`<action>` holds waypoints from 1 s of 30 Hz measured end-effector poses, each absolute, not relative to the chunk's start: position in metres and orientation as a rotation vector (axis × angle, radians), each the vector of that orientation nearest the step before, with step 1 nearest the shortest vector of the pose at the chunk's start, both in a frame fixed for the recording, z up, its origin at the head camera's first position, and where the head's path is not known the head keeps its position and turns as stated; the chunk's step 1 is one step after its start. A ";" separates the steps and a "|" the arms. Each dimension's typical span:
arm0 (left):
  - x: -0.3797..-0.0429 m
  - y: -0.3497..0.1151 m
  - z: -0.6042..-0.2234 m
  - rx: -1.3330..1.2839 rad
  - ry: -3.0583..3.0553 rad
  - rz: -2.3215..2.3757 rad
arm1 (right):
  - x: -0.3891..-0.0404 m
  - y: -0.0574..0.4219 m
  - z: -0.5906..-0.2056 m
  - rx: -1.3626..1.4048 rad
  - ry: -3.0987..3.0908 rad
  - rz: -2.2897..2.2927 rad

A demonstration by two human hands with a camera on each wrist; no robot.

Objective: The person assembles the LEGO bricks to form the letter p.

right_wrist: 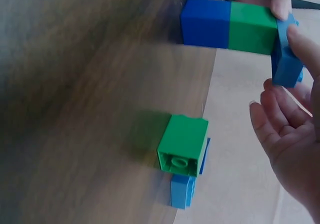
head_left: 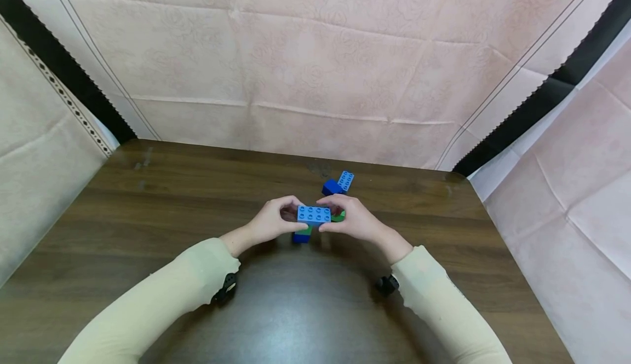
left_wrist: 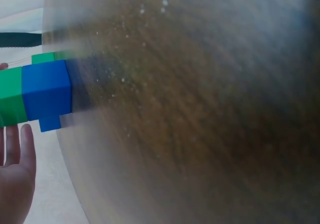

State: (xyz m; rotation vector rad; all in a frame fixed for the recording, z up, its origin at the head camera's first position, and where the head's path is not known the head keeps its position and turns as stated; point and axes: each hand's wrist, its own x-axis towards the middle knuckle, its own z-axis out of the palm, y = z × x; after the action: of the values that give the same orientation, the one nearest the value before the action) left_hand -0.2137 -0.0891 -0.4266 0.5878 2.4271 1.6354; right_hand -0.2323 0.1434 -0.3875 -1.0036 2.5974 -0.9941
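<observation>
My left hand (head_left: 268, 220) and right hand (head_left: 359, 219) hold a light blue toy building brick (head_left: 314, 214) by its two ends, thumbs toward the near side. That brick lies across the top of a green brick (right_wrist: 253, 28), which stands on a dark blue brick (right_wrist: 206, 24) on the table. In the right wrist view, the light blue brick reaches past one side of the green one. From the left wrist view, the fingers of my left hand (left_wrist: 17, 179) show beside the stack, while the light blue brick is out of frame.
Beyond my right hand, a dark blue brick (head_left: 332, 187) and another light blue brick (head_left: 345, 180) lie on the wooden table (head_left: 197, 189). A loose green brick (right_wrist: 182, 144) sits beside the stack, its hollow underside showing. Light cloth (head_left: 315, 63) hangs behind the table's far edge.
</observation>
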 end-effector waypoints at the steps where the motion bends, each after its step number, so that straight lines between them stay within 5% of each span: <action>1: -0.214 -0.089 -0.427 0.590 2.429 1.633 | -0.233 0.145 -0.387 -1.001 2.595 -0.993; 30: -0.215 -0.088 -0.427 0.559 2.404 1.635 | -0.264 0.162 -0.429 -0.615 2.903 -0.642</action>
State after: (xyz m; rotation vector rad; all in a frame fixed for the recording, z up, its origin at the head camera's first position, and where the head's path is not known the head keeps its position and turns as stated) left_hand -0.2153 -0.0884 -0.4271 0.5589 2.4044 1.6353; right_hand -0.2641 0.1624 -0.4294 -0.6152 2.9030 -0.6421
